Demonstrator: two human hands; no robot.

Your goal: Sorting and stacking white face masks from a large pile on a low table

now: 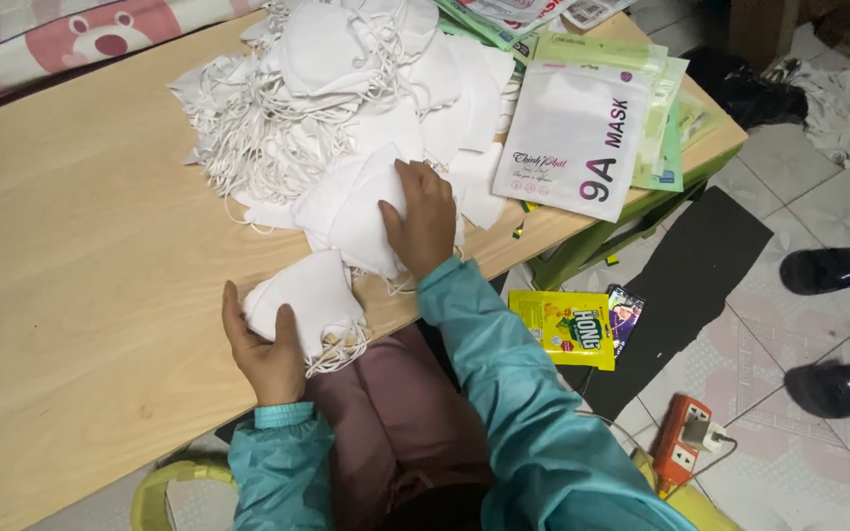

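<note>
Teal sleeves at 6 o'clock, dark maroon lap between them. Left hand point(266, 346) sits at table point(81, 265) edge, fingers curled round a small stack of white masks point(309, 300), thumb over top, ear loops hanging off the near side. Right hand point(423, 218) is just up at 1 o'clock from it, palm down, fingers spread & pressed flat on a folded white mask point(351, 211) at the near rim of the big mask pile point(336, 88). Pile is loose white masks w/ tangled loops, spreading toward 12 o'clock across the light wood table. At 2 o'clock from right hand: white printed mask pouch point(575, 138) lying on a few green-edged pouches point(663, 128), near table's right corner. More packets point(504, 15) at top edge. Pink & white bear-print fabric point(100, 34) behind the table at 10 o'clock. On tiled floor at 4 o'clock: yellow sachet point(565, 327), dark mat point(686, 280), orange power strip point(681, 442) w/ white plug. Two black slippers point(838, 324) at 3 o'clock, well apart from the table. Yellow-green chair rim point(164, 487) at 7 o'clock
</note>
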